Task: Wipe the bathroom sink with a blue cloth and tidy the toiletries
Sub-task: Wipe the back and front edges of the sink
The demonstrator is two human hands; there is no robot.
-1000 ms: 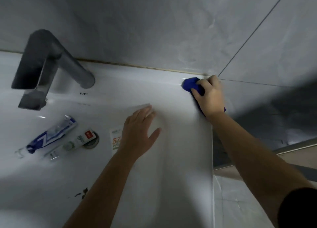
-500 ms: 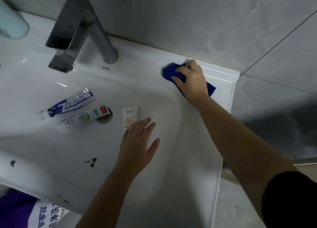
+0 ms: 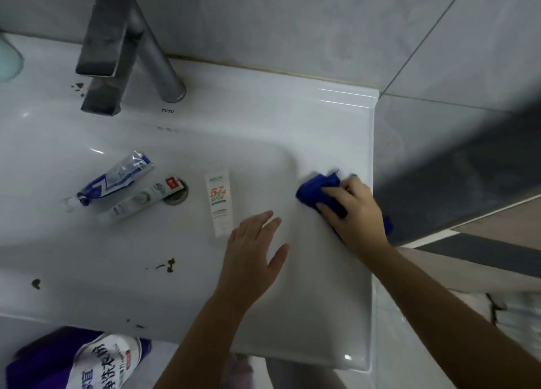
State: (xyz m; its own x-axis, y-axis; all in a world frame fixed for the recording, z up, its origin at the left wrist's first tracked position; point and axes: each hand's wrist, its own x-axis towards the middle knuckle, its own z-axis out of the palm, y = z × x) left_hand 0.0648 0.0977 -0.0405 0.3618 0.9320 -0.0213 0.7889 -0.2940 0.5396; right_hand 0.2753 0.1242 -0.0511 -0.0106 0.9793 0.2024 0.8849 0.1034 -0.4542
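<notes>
The cloth was deep blue and bunched on the sink rim's right side, its long axis slanting far-left to near-right. The right hand gripped it with curled fingers; the left hand hovered flat, fingers together, thumb apart, beside a tube

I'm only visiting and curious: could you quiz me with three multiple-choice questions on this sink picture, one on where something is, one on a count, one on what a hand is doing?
1. Where is the cloth?
A) in a bucket
B) on the sink's right side, under the right hand
C) on the floor

2. How many tubes lie in the sink?
A) one
B) five
C) three

3. What is the left hand doing?
A) open, holding nothing
B) gripping a tube
C) holding the cloth

Answers:
1 B, the right hand's fingers curl on it by the right rim.
2 C, two lie by the drain and one nearer the left hand.
3 A, its fingers are straight and hold nothing.
</notes>
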